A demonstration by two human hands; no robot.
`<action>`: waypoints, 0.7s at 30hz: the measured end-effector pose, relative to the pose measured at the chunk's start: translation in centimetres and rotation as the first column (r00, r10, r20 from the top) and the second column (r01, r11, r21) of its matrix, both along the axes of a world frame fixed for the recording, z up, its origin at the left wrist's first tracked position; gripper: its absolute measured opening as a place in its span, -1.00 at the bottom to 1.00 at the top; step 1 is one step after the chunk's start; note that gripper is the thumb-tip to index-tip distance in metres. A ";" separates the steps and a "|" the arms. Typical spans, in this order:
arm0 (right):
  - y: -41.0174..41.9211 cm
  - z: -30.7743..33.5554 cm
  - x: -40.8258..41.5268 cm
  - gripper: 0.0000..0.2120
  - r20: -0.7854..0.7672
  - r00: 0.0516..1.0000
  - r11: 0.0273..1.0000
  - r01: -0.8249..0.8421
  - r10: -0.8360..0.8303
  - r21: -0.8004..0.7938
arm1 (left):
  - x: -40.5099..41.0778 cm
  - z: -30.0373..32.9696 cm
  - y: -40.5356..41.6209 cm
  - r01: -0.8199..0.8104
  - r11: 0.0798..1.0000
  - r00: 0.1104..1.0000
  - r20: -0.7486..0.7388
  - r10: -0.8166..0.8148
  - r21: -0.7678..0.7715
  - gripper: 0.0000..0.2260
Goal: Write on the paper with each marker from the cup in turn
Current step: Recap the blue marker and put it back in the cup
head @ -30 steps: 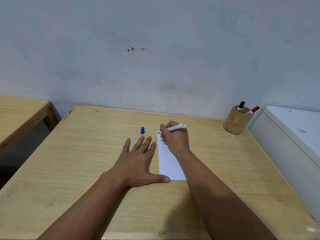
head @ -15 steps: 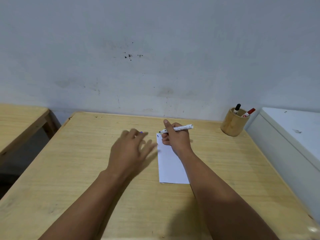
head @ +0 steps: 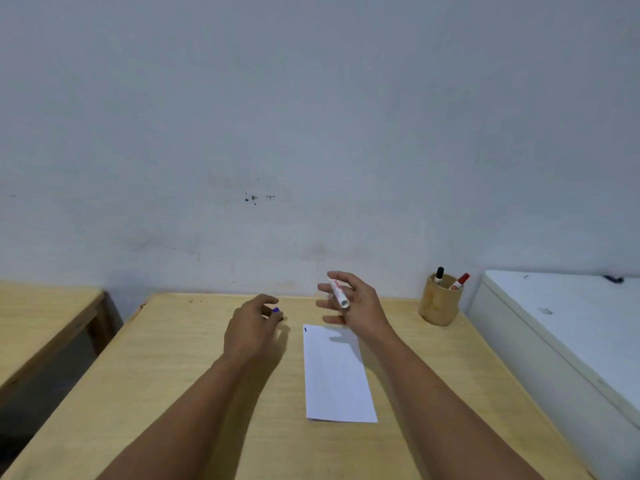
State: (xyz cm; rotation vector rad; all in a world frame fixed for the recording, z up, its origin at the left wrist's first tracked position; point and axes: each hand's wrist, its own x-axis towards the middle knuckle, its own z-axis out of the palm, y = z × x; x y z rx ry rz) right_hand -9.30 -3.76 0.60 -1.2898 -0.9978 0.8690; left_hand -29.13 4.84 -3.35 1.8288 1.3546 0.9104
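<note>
A narrow white paper [head: 337, 375] lies on the wooden table [head: 173, 393], with a small blue mark at its far left corner. My right hand [head: 353, 301] is raised above the paper's far end and holds a white marker [head: 338, 292], its barrel end turned toward me. My left hand [head: 254, 329] is to the left of the paper, fingers curled around the blue cap [head: 276, 310], which shows at the fingertips. A bamboo cup [head: 439, 301] at the far right holds a black-capped marker [head: 439, 274] and a red-capped marker [head: 460, 281].
A white cabinet top [head: 568, 327] borders the table on the right, just beside the cup. A second wooden table [head: 41, 320] stands to the left across a dark gap. The grey wall rises right behind the table's far edge.
My right hand lifted the marker off the paper and turned it. My left hand left the paper's edge and moved forward onto the blue cap. The camera tilted up.
</note>
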 end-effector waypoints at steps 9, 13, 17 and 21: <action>-3.8 3.2 -0.5 -0.87 0.042 0.998 0.999 0.035 -0.036 0.030 | 2.3 9.2 -3.3 0.163 0.974 0.870 0.489 -0.066 -0.158 -0.85; -4.5 3.2 -0.8 -0.75 0.284 0.958 0.999 0.033 -0.035 0.013 | 3.3 10.8 -4.6 0.166 0.965 0.826 0.563 -0.023 -0.205 -0.86; -5.2 3.7 -0.6 -0.82 0.300 0.952 0.998 0.051 -0.056 0.025 | 4.0 11.3 -5.6 0.166 0.963 0.830 0.557 -0.021 -0.211 -0.87; -5.5 3.9 -0.3 -0.81 0.306 0.949 0.997 0.069 -0.072 0.021 | 4.6 11.3 -6.0 0.181 0.967 0.851 0.521 -0.064 -0.178 -0.87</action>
